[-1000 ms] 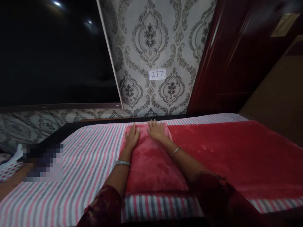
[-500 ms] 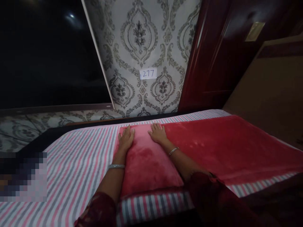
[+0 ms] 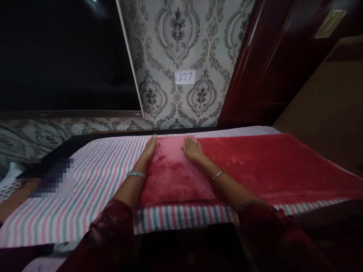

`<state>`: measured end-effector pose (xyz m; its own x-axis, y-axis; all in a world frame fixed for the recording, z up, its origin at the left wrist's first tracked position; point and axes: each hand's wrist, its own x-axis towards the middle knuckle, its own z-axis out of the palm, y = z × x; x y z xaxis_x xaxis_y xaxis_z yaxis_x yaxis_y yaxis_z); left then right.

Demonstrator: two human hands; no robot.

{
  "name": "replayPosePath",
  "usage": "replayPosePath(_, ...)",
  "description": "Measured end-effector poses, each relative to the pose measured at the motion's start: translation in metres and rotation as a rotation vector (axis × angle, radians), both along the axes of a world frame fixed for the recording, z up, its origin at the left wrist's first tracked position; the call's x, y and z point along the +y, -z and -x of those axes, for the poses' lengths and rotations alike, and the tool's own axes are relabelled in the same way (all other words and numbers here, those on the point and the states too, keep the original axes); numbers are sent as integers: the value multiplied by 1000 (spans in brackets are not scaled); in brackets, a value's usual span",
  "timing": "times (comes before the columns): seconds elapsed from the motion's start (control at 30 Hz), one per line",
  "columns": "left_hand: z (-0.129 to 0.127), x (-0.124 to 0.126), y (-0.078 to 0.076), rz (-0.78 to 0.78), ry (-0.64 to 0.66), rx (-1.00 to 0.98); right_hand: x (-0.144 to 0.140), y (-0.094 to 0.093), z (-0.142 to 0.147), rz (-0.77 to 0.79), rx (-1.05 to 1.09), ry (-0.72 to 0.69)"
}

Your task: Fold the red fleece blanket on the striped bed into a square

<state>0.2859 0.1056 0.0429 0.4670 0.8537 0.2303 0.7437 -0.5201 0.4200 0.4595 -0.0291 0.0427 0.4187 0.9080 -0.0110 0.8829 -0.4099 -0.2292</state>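
Turned left hand since a moment ago — from flat on the plush to edge-on along its left border; kept right hand palm-down near the far right corner. Leaving both grips open, fingers pinching nothing that shows, against the pinkish-red, four-sided plush panel lying between the forearms; apparently a folded-over end of the broad crimson plush blanket spread to the right. Could ruck the panel into ridges by squeezing inward from both sides, or skew its border by leaning harder on one palm. Might also drag the thin white, pink and grey striped cloth beneath, if pushing hard across the dark-edged desk. Showing thick, soft pile — pale and glossy toward the far end, darker and mottled nearer; below, smoother-looking fabric in long bands, draped over the front.
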Motion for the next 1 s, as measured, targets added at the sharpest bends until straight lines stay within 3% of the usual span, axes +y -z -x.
replayPosePath(0.1, 22, -18, -3, 2, 80, 9, -1, 5, 53, -57, 6, -193)
replayPosePath(0.23, 52, -59, 26, -72, 143, 224, -11, 28, 99, -129, -18, -317)
replayPosePath(0.37, 64, -81, 48, -146, 148, 394, -26, 41, 80, -138, -76, -272)
replayPosePath(0.57, 62, -80, 47, -144, 158, 412, -71, 46, 5, 29, -113, -4)
replayPosePath(0.73, 61, -76, 49, -121, 155, 366, -107, 49, -26, 101, -78, 40)
replayPosePath(0.87, 68, -70, 39, 9, 171, 282, -110, 24, -15, 61, -41, 104)
replayPosePath(0.93, 76, -76, 32, 26, 161, 235, -106, 11, 12, -34, -68, 37)
replayPosePath(1.0, 85, -90, 28, -39, 154, 207, -100, 6, 49, -96, -66, -116)
